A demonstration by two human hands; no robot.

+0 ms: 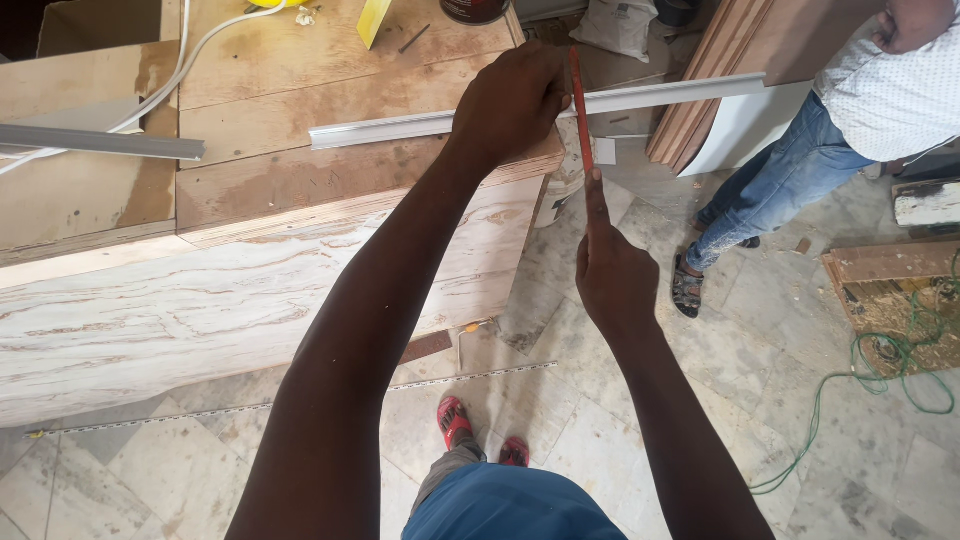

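Observation:
My left hand [510,100] presses down on a long grey metal strip [400,127] that lies across a plywood workbench [260,190] and sticks out past its right edge. My right hand [612,275] grips the handle of a thin red saw blade [579,95], index finger stretched along it. The blade stands across the strip just to the right of my left hand's fingers. My legs and red sandals [452,418] show below.
A second grey strip [100,142] and a white cable [160,90] lie on the bench's left part. Another person in jeans [770,180] stands to the right, near leaning boards [720,70]. Green cord [880,360] trails over the tiled floor. A thin perforated rail [300,400] lies on the floor.

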